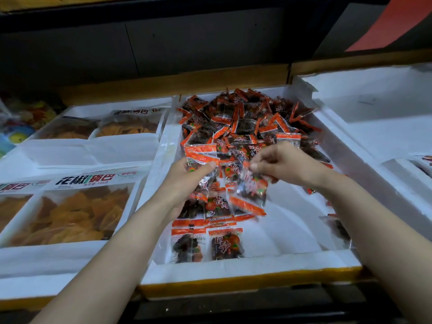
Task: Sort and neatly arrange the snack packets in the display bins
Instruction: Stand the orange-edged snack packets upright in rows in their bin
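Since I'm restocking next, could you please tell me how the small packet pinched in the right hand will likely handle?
The packet dangles limply from the right hand, so it is probably floppy and light. Its glossy film looks slippery; stacked ones may slide.

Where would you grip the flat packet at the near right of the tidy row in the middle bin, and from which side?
Pinch the orange sealed strip at the far end of the packet, coming from above on its right. The strip is flat, the filling bulges below it, its near end meets the bin's front wall, and another packet lies close on its left.
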`<action>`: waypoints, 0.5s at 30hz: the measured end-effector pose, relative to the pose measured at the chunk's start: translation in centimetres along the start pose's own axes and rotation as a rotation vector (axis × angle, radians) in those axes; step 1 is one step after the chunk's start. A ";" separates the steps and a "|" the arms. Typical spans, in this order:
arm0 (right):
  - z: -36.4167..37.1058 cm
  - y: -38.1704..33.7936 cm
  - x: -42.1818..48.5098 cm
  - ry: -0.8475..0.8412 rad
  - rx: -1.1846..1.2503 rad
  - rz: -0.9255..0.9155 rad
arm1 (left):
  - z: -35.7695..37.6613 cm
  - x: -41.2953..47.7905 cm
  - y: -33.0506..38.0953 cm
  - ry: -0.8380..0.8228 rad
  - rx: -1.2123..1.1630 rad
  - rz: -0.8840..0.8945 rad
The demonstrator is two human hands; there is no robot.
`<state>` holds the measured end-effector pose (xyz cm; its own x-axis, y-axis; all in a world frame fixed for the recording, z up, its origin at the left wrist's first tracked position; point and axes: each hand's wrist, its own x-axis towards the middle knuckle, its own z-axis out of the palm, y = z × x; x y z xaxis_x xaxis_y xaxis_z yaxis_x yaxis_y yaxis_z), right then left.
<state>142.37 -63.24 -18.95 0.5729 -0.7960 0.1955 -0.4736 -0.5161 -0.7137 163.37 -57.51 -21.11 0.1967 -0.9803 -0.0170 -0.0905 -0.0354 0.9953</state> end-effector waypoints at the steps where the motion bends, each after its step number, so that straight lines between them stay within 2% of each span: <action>1: 0.2 0.0 -0.1 -0.131 -0.018 0.002 | 0.0 -0.1 0.1 0.009 -0.005 0.003; 3: 0.8 0.1 -0.4 -0.347 -0.055 0.006 | 0.1 -0.1 0.1 0.013 -0.016 0.000; 6: 1.7 0.5 -0.7 -0.488 -0.109 0.027 | 0.2 -0.1 0.2 0.002 0.002 0.003; 10: 2.4 0.6 -0.9 -0.514 -0.077 0.110 | 0.2 -0.3 0.3 -0.011 -0.009 -0.001; 12: 2.8 0.5 -0.9 -0.495 -0.087 0.085 | 0.3 -0.3 0.3 -0.013 -0.001 -0.002; 15: 2.9 0.3 -1.0 -0.473 -0.242 0.033 | 0.3 -0.3 0.4 -0.008 0.018 -0.017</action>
<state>143.58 -61.74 -21.29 0.7675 -0.6126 -0.1887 -0.6054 -0.5959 -0.5276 162.95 -57.27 -20.74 0.1910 -0.9810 -0.0349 -0.1051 -0.0557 0.9929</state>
